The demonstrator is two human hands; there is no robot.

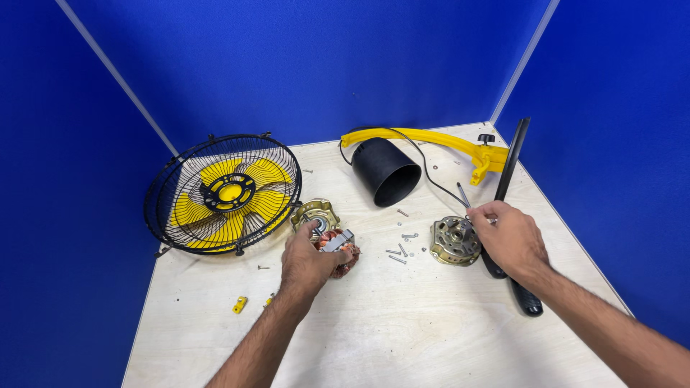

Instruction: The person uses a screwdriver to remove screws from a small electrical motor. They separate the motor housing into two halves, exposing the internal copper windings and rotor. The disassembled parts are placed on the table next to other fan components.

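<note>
just right of the fan cage (223, 192), which lies on the counter (402, 330) with its yellow blades inside, the left hand (307, 262) grips the motor stator (336, 250), fingers clenched around its copper windings, touching a brass-coloured end plate (316, 214). further right of the cage, the right hand (509, 237) pinches a thin screwdriver (463, 194), fingers closed on its shaft, beside the second end plate (454, 241). loose screws (401, 248) lie between the two hands. beyond them, the black motor housing (386, 172) and the yellow stand arm (431, 144) lie detached. judging by this, the fan is already taken far apart: motor out, casing split, screws removed; the cage itself looks unopened.
</note>
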